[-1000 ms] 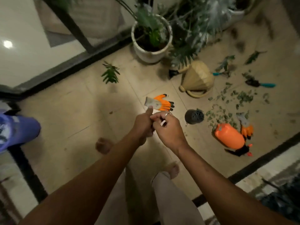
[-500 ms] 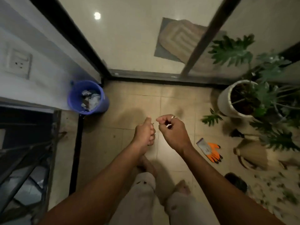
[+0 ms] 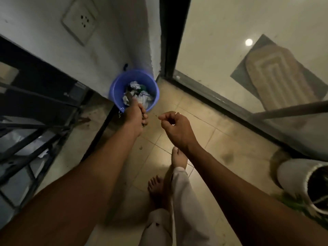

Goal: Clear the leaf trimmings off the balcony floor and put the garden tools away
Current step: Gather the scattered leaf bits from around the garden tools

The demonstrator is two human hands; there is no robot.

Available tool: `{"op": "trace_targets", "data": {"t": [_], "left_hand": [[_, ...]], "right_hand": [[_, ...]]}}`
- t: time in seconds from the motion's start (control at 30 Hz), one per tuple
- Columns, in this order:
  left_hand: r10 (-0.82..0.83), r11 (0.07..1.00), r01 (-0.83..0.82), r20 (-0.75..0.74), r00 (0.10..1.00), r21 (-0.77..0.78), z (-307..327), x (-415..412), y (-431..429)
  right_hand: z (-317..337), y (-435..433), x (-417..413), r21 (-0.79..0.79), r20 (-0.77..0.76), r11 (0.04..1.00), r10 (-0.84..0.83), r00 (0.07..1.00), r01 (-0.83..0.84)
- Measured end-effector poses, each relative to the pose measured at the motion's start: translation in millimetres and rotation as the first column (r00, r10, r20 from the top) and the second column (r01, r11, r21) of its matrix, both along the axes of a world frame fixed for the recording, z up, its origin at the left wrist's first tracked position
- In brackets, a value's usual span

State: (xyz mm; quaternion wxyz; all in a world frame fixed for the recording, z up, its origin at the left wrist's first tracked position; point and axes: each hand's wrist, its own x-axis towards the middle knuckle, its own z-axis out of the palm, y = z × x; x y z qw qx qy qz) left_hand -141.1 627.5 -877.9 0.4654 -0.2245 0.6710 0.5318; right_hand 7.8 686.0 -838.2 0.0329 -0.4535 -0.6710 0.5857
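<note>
A blue bucket [image 3: 115, 86] stands in the corner against the white wall, holding crumpled paper and a green scrap. My left hand [image 3: 135, 115] hovers over the bucket's near rim, thumb pointing into it and fingers curled under; nothing shows inside them. To its right, above the floor tiles, my right hand [image 3: 175, 126] has curled fingers, and its thumb and forefinger pinch a tiny thin sliver at the tips. No leaf trimmings or garden tools are in view.
A white plant pot [image 3: 291, 174] sits at the lower right. The glass sliding door and its dark track [image 3: 213, 102] run along the right. A black metal railing [image 3: 35, 139] borders the left. My bare feet [image 3: 178, 157] stand on the beige tiles.
My view has swung left from the trimmings and tools to the bucket corner. My hands have parted, the left one reaching out over the bucket.
</note>
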Motion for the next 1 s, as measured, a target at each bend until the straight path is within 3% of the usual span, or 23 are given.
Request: {"op": "trace_targets", "data": {"t": [0.37, 0.53, 0.7, 0.83, 1.0], "left_hand": [[0.324, 0.945, -0.324, -0.02, 0.946, -0.032, -126.8, -80.2, 46.9], [0.397, 0.918, -0.397, 0.075, 0.915, -0.007, -135.6, -88.1, 49.4], [0.423, 0.903, -0.427, 0.078, 0.903, 0.042, -110.0, -77.7, 57.7], [0.37, 0.91, -0.387, 0.127, 0.92, 0.147, -90.3, -70.4, 53.5], [0.067, 0.996, -0.067, 0.007, 0.998, 0.066, -38.7, -47.3, 45.7]], "right_hand": [[-96.3, 51.6, -59.6, -0.124, 0.002, 0.991, 0.05, 0.999, -0.05], [-102.0, 64.9, -58.3, -0.171, 0.019, 0.983, 0.077, 0.997, -0.073], [-93.0, 73.3, -65.9, -0.141, 0.027, 0.987, 0.078, 0.997, -0.073], [-78.4, 74.5, -79.0, -0.13, -0.003, 0.989, 0.068, 0.998, -0.067], [-48.8, 71.9, -81.2, -0.105, -0.066, 0.992, 0.058, 0.996, -0.065]]}}
